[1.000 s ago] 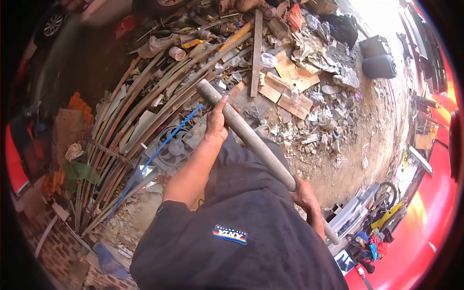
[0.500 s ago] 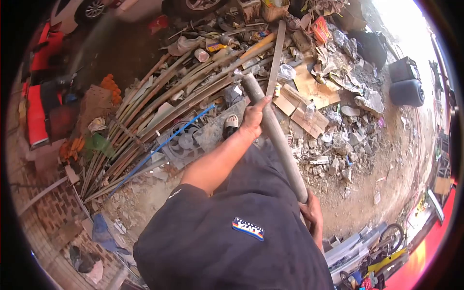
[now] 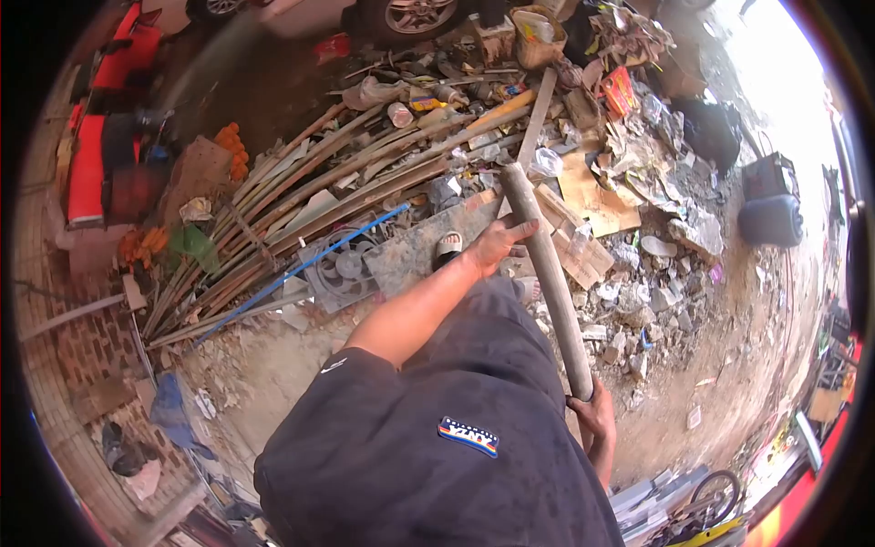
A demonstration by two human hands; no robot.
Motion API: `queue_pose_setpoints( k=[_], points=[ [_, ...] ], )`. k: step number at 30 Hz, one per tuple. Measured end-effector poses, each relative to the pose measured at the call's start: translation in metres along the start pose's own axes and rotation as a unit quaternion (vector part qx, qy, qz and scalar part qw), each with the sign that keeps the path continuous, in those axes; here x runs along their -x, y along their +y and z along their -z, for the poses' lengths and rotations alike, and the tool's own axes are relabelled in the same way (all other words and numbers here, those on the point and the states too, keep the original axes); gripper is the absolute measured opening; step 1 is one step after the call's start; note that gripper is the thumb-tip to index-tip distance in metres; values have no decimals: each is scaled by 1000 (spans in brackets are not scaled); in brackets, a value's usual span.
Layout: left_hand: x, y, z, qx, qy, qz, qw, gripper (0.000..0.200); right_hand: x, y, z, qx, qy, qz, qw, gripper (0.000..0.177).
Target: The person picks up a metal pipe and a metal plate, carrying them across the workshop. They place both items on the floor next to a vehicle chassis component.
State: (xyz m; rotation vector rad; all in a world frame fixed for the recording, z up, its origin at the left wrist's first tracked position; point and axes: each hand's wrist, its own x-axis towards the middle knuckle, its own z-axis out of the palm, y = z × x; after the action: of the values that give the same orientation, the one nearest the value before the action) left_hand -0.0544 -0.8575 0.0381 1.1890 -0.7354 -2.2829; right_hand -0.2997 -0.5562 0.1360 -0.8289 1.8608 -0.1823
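Note:
A long grey-brown pole (image 3: 553, 290) slants across in front of my body. My left hand (image 3: 497, 246) grips its upper part, the thumb lying over the near side and the other fingers mostly hidden behind. Around the lower end, close to my right hip, my right hand (image 3: 597, 412) is closed. Beyond the pole's top lie a flat wooden board (image 3: 538, 117) and flattened cardboard (image 3: 592, 196) on the rubble.
Long poles and strips (image 3: 346, 173) lie in a heap to the left, beside a blue pipe (image 3: 342, 242) and a grey fan-like frame (image 3: 342, 272). Broken rubble (image 3: 638, 319) spreads at the right. A blue jerrycan (image 3: 770, 221) stands farther right. Parked car wheels (image 3: 415, 14) are at the back.
The pole's upper end has shifted right and slightly down in view, and both hands have moved with it. The view has shifted, showing more of my sandalled feet.

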Motion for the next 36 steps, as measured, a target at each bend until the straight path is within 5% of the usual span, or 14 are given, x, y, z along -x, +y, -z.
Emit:
queue_pose_setpoints(
  k=[4, 8, 12, 16, 20, 22, 27, 28, 31, 36],
  points=[
    [12, 2, 61, -44, 39, 4, 998, 35, -7, -8, -19, 3, -2, -3, 1000, 57],
    [9, -52, 209, -418, 185, -32, 889, 59, -14, -43, -45, -2, 4, 9, 1000, 57],
    [76, -78, 347, -469, 281, 148, 824, 68, -23, -79, -82, 9, -2, -1, 1000, 56],
    [123, -153, 504, -485, 348, 159, 786, 46, -22, -148, -123, 41, -30, -6, 999, 59],
    [156, -116, 526, -399, 402, 166, 808, 40, -23, -194, -151, -17, -36, 4, 999, 63],
    [151, -103, 529, -351, 402, 165, 830, 46, -31, -207, -147, 65, -35, -14, 997, 65],
    [110, -111, 506, -285, 418, 16, 862, 34, -46, -224, -145, 215, -36, -13, 976, 68],
    [106, -107, 497, -265, 415, 4, 871, 34, -62, -185, -145, 196, -33, 8, 980, 65],
    [103, -123, 484, -251, 358, 35, 899, 50, -68, -201, -148, 217, -55, 31, 974, 64],
    [125, -146, 484, -326, 348, 105, 873, 50, -72, -241, -145, 279, -34, 37, 959, 61]
  ],
)
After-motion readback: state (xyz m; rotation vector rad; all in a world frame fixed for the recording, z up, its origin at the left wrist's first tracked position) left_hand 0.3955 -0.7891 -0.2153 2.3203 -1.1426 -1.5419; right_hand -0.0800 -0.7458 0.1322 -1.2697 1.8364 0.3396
